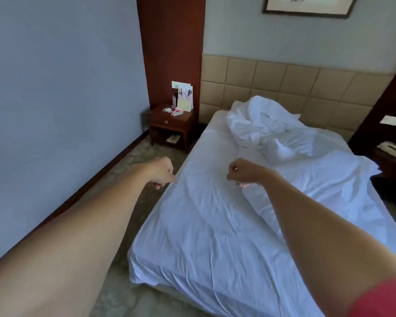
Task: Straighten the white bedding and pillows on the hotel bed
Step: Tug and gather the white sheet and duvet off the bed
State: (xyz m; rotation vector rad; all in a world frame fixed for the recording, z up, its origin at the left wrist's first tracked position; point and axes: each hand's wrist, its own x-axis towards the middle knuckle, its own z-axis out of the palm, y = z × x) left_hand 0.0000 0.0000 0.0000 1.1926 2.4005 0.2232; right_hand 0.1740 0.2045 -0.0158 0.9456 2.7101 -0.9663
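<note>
Both arms reach out over the near half of the bed. The left hand (161, 172) has its fingers curled under at the left edge of the white sheet (206, 236), pinching the cloth where it drops over the mattress side. The right hand (242, 172) is curled too, knuckles up, over the middle of the sheet — whether it actually holds fabric I cannot tell. The sheet is thin cotton, creased in long shallow wrinkles, and covers the mattress to its near corner.

At the far end, against the padded tan headboard (284, 83) of square panels, lies a crumpled white duvet (261, 124) heaped in soft folds. A plump white pillow (343, 179) rests on the right side, its near end hidden behind the right forearm.

Far left, a dark wooden nightstand (172, 124) carries upright cards and small items. On the right — a cream telephone (392, 149) on a dark surface.
</note>
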